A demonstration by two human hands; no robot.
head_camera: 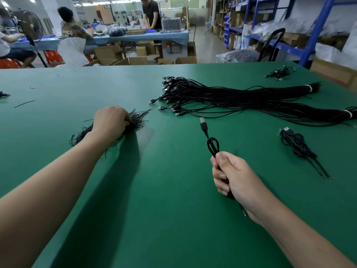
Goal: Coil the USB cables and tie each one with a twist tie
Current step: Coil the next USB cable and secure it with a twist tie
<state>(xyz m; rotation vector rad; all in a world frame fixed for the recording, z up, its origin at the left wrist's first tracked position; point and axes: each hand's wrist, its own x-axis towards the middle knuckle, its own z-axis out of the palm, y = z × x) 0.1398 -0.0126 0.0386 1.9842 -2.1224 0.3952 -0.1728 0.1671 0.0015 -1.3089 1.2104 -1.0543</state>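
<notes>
Green bench point(173, 219). Left of loose cable bundle point(231, 97), my left hand point(111, 122), fingers point(129, 119) curled, pinching into twist ties point(139, 120). Right hand point(231, 176) this side of bundle, fingers clenched round coiled USB cable point(212, 146).

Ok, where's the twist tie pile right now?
Head view: the twist ties lie on the table's left side, under the left hand, left of the loose cables and the coiled cable in the right hand.
</notes>
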